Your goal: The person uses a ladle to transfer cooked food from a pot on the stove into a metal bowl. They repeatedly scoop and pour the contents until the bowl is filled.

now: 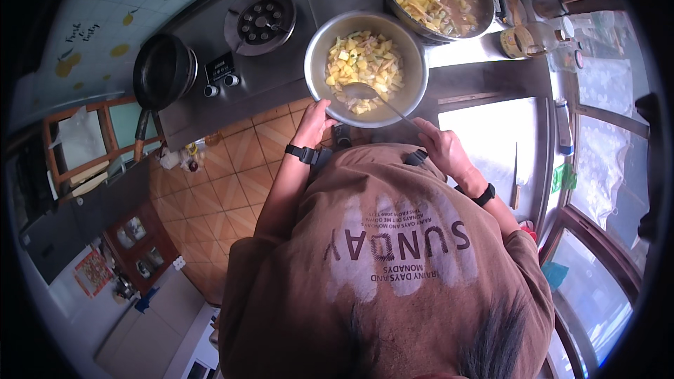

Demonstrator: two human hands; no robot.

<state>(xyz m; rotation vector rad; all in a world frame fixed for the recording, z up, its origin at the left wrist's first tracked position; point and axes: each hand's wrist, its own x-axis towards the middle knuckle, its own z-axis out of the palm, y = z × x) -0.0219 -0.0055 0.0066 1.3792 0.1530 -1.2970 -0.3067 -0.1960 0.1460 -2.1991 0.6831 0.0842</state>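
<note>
My left hand (314,123) grips the rim of a stainless steel bowl (416,71) at its lower left. Diced yellow food, probably potato, with pale and green pieces (368,60) lies in the bowl. The handle of a metal ladle (360,90) is in my right hand (442,147), at the bowl's lower right. The ladle's head rests at the near edge of the diced food. Beyond the bowl, at the upper right, a large two-handled pot (397,13) holds similar chunks in brownish liquid.
A gas burner (266,23) is set in the dark counter left of the bowl. Further left lies a black frying pan (160,71). A labelled bottle (526,41) and jars stand right of the pot. On the white surface at right lies a knife (516,184).
</note>
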